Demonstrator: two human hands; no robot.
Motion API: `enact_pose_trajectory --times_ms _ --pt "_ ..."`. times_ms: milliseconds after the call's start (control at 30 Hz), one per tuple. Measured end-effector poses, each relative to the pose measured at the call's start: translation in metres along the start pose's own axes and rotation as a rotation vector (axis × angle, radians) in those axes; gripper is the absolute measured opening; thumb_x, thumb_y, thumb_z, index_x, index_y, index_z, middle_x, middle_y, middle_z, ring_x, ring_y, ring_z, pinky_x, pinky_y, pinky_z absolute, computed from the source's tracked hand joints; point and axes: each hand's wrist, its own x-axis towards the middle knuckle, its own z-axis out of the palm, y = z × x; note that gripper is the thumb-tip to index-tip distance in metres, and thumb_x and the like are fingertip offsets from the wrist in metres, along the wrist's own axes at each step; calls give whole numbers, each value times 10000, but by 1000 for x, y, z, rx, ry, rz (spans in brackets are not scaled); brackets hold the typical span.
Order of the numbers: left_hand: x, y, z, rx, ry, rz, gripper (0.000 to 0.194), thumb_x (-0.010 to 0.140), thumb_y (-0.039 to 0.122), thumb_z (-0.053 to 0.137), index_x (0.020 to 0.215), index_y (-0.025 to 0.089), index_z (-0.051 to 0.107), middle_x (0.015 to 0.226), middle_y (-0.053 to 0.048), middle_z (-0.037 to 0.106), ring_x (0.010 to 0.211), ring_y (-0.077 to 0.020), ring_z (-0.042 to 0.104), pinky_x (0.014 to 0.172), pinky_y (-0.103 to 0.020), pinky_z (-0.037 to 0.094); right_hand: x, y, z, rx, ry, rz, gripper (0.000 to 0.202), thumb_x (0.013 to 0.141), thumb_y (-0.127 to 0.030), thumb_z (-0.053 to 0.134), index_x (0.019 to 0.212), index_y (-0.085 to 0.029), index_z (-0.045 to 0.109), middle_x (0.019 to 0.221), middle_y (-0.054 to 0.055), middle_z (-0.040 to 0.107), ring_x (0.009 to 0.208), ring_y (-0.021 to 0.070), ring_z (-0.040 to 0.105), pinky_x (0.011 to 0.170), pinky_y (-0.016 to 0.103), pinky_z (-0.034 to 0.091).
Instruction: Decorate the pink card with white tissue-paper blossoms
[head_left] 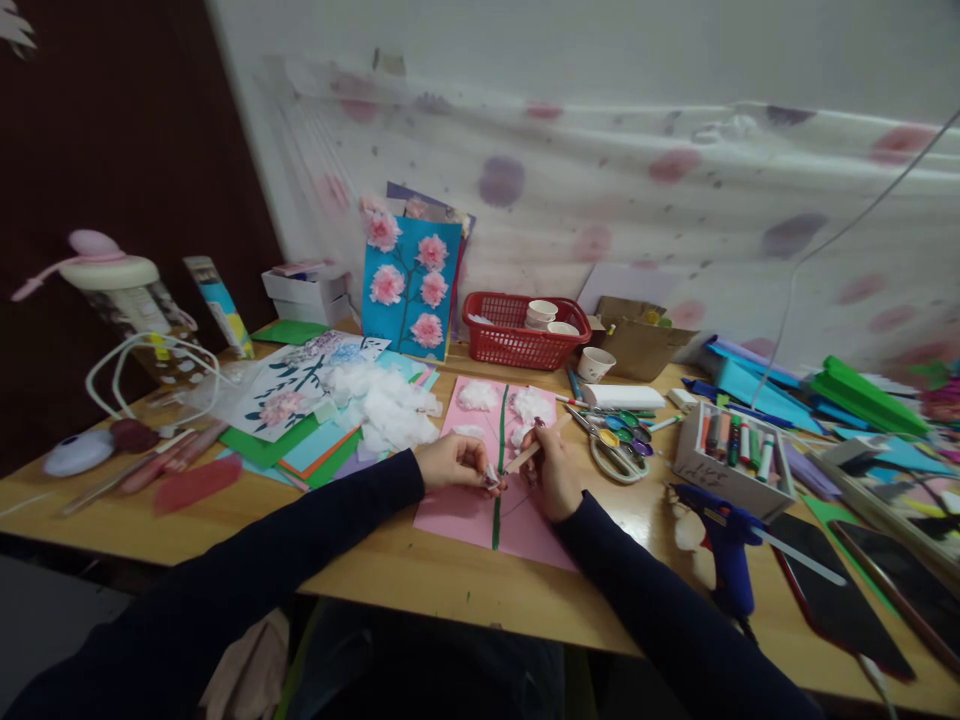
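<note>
A pink sheet [465, 517] lies on the table with a green stripe [496, 515] down its middle and white cotton tufts [478, 396] near its top. Over the sheet, my left hand [455, 464] pinches a small whitish piece [491, 478] in its fingertips. My right hand [556, 474] grips a light flat stick [523, 458], whose tip points at that piece. The fingers of both hands are closed and close together, just above the green stripe. Loose white cotton [390, 405] is heaped on coloured papers to the left.
A blue glue gun [726, 545] and a white box of markers [735, 450] are on the right. Scissors [616, 462] lie beside the sheet. Behind stand a red basket [517, 347], a paper cup [596, 364] and a blue flower picture [409, 300]. A bottle [124, 300] stands far left.
</note>
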Motion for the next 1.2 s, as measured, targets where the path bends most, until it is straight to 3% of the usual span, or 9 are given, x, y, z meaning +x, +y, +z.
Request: enact_pose_trajectory --times_ms 467,633,800,1000,1200 --pt "-4 12 5 6 24 -37 483 527 214 820 882 119 505 723 -79 704 657 -190 680 678 -336 520 -1 0 -1 -172 -36 -91 381 783 -465 475 551 -167 527 280 -69 376 245 57 301 271 156 203" --pt "-7 16 7 16 45 -77 468 592 275 792 931 115 511 729 -86 703 663 -180 679 685 -330 515 -2 -2 -1 -202 -43 -120 404 776 -505 492 558 -167 532 286 -68 383 252 56 306 277 157 206" --pt "-5 15 0 117 61 -37 525 499 248 843 896 116 527 709 -65 702 618 -162 667 664 -312 512 -4 -3 1 -167 -46 -138 428 755 -551 516 570 -165 538 292 -66 388 256 61 312 275 165 216" --pt "-3 28 -15 224 185 70 449 527 242 819 864 108 554 767 -88 707 686 -163 666 690 -310 512 0 -5 1 -33 26 -189 424 746 -558 528 579 -168 536 330 -65 405 271 62 325 269 171 232" --pt "-5 44 -27 378 314 243 345 602 219 739 878 122 556 804 -80 708 734 -162 655 690 -289 491 1 -2 -1 -236 -18 -235 413 765 -558 532 679 -157 581 456 -36 506 340 66 394 306 177 280"
